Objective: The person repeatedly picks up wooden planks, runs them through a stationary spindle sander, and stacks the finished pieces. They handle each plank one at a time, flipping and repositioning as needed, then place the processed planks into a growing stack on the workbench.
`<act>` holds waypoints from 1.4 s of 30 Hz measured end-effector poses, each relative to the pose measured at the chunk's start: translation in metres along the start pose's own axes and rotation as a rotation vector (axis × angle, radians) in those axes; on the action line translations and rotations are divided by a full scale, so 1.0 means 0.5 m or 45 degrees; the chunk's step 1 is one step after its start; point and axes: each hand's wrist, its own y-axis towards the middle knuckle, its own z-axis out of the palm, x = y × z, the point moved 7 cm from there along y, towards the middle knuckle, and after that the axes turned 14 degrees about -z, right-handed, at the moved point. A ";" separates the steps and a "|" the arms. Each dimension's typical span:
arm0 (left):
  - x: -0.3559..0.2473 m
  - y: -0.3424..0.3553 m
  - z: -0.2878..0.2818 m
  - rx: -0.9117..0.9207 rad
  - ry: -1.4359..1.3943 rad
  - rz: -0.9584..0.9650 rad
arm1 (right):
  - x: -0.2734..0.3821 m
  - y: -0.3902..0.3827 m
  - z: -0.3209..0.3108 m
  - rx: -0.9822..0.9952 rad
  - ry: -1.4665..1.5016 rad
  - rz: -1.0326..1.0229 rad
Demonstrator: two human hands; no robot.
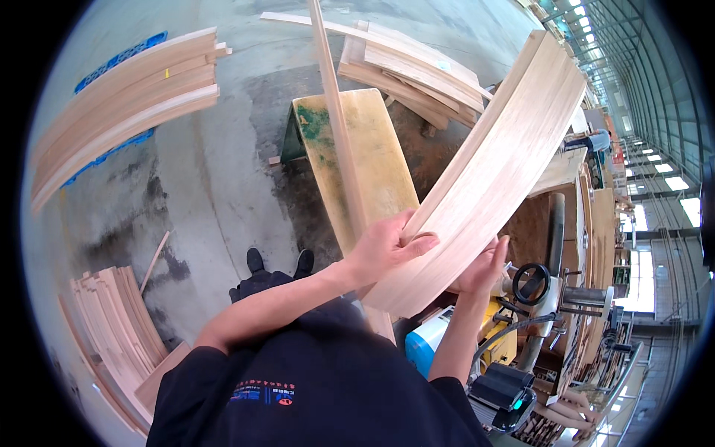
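A wide pale wooden board (495,175) slants up and away from me to the far right. Its left side shows a stepped edge, and I cannot tell whether it is one piece or more. My left hand (389,249) grips that edge near the close end, thumb across the top face and fingers partly hidden. On the opposite edge, my right hand (482,270) is turned palm up and bears the board from below; part of it is hidden underneath. Behind the left hand, a long narrow wooden strip (337,127) runs over a worn yellow-topped stand (380,145).
Stacked boards (417,67) lie beyond the stand. More planks (141,97) rest on a blue pallet (123,56) at far left, and several upright boards (119,305) stand at lower left. Close on my right is a machine with a black handwheel (531,284). A person (598,140) is in the distance.
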 end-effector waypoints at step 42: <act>-0.129 0.027 -0.073 -0.175 -0.238 0.215 | 0.027 0.038 0.119 0.505 -1.221 -0.344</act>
